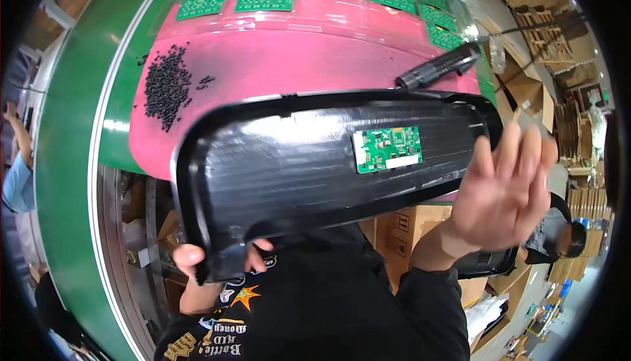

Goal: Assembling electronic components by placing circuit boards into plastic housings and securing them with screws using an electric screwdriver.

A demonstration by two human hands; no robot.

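Observation:
A long black plastic panel (296, 183), hollow side up with a raised rim, lies tilted across the front of the bench. My left hand (189, 259) grips its lower left corner, thumb on the outer edge and fingertips showing on the inner side. Inside the panel, right of its middle, rests a green circuit board (388, 149) with white connectors. My right hand (503, 197) is raised by the panel's right end, palm showing and fingers apart. It is slightly blurred and holds nothing visible. It overlaps the panel's right corner; whether it touches is unclear.
A pile of small black screws (167, 88) sits on the pink mat (282, 52) at left. Behind the panel lies a black electric screwdriver (440, 65). Clear trays of green circuit boards (265, 0) line the back. Cardboard boxes (407, 236) and another person (559, 229) are at right.

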